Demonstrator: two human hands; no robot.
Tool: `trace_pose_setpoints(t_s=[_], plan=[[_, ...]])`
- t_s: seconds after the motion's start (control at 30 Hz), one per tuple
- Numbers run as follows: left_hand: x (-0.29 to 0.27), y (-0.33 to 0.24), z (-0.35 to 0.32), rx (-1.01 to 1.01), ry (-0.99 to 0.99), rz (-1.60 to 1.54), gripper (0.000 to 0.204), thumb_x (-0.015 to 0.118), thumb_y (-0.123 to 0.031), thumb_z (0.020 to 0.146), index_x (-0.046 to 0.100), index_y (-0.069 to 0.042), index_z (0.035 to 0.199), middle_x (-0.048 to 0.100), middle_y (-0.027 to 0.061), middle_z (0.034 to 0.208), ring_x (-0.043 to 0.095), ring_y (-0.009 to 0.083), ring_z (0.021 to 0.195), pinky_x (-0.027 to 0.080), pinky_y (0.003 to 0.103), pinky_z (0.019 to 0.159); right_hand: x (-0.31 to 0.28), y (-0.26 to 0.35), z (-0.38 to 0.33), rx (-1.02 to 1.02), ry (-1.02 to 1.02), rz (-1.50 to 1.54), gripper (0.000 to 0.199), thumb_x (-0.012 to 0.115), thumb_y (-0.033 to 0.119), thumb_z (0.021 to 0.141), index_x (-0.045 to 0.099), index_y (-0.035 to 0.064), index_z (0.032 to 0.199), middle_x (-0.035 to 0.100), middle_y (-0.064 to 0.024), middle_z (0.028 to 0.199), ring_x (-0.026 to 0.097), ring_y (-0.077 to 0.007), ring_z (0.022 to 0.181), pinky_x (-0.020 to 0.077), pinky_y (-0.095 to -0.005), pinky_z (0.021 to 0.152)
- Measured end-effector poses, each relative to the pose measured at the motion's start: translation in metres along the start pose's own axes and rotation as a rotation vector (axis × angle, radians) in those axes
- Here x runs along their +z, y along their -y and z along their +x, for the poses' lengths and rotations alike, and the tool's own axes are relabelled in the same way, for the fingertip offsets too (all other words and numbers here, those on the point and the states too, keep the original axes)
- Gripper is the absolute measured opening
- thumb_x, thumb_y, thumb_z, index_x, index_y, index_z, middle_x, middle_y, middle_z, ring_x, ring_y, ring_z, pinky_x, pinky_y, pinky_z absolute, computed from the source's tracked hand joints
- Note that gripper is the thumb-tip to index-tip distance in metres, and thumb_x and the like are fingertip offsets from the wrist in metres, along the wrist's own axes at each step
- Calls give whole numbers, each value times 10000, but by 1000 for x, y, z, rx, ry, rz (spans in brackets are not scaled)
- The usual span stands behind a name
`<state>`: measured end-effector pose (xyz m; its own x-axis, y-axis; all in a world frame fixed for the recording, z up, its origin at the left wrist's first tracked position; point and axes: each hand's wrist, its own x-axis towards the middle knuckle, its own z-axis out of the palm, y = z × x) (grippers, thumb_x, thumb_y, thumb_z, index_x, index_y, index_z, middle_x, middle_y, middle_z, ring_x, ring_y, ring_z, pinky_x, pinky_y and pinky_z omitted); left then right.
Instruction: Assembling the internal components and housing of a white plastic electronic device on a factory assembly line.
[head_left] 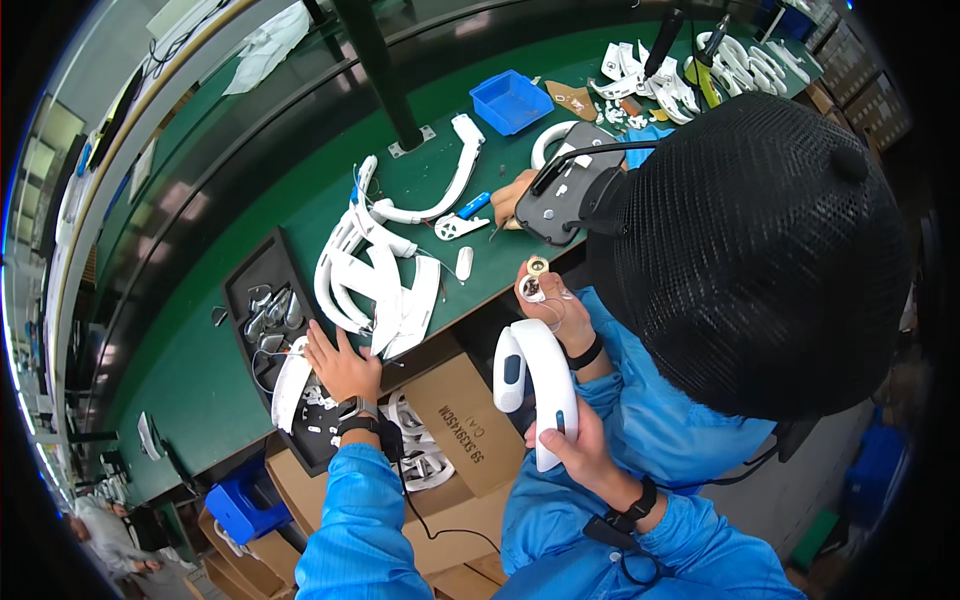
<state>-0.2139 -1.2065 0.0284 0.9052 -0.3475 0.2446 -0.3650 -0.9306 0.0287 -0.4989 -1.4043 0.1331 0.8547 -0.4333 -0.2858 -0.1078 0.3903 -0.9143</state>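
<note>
My left hand [345, 368] lies with its fingers spread at the bench edge, between a dark tray [238, 283] and a pile of white curved shells [365, 280]. Beside its fingertips a white curved piece with a wire [291, 385] leans over the tray. Low in front of me, my right hand [582, 452] is closed round one end of a white U-shaped device [548, 372], which has a dark oval patch on the other arm. Close above that device, a co-worker's hand [562, 318] holds small round parts with thin wires.
The co-worker's black cap [750, 260] fills much of the right side. An open cardboard box [465, 425] with white parts stands below the bench edge. Farther back are a blue bin [510, 102], a dark post [385, 75] and more white shells [740, 70].
</note>
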Motion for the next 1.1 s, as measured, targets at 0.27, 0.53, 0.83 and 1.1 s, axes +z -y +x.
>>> trace_pose_setpoints(t_s=[0.27, 0.53, 0.83, 1.1], plan=[[0, 2, 2, 21, -44, 0, 553, 631, -181, 686, 592, -3, 1208, 315, 245, 1495, 301, 401, 1385, 197, 525, 1163, 8, 4, 3, -28, 22, 26, 395, 609, 117, 901, 449, -34, 1229, 656, -101, 899, 644, -144, 807, 531, -299, 766], [3, 3, 3, 18, -73, -14, 544, 649, -169, 670, 599, -16, 1190, 341, 245, 1475, 332, 407, 1363, 221, 536, 1147, 12, -4, 5, -1, 31, 26, 421, 602, 99, 893, 430, -45, 1250, 657, -110, 900, 646, -153, 804, 533, -303, 769], [2, 4, 2, 14, -57, -33, 552, 625, -172, 691, 592, -15, 1219, 341, 254, 1477, 328, 416, 1366, 225, 534, 1146, 15, -4, 6, 15, 43, -7, 434, 609, 127, 894, 430, -46, 1249, 663, -115, 895, 650, -156, 803, 531, -302, 758], [-2, 3, 2, 7, -55, -36, 552, 638, -160, 682, 590, -29, 1216, 332, 249, 1481, 326, 406, 1370, 211, 530, 1155, 13, -3, 7, 20, 52, -34, 434, 614, 146, 900, 432, -48, 1242, 663, -115, 893, 651, -157, 805, 532, -303, 750]])
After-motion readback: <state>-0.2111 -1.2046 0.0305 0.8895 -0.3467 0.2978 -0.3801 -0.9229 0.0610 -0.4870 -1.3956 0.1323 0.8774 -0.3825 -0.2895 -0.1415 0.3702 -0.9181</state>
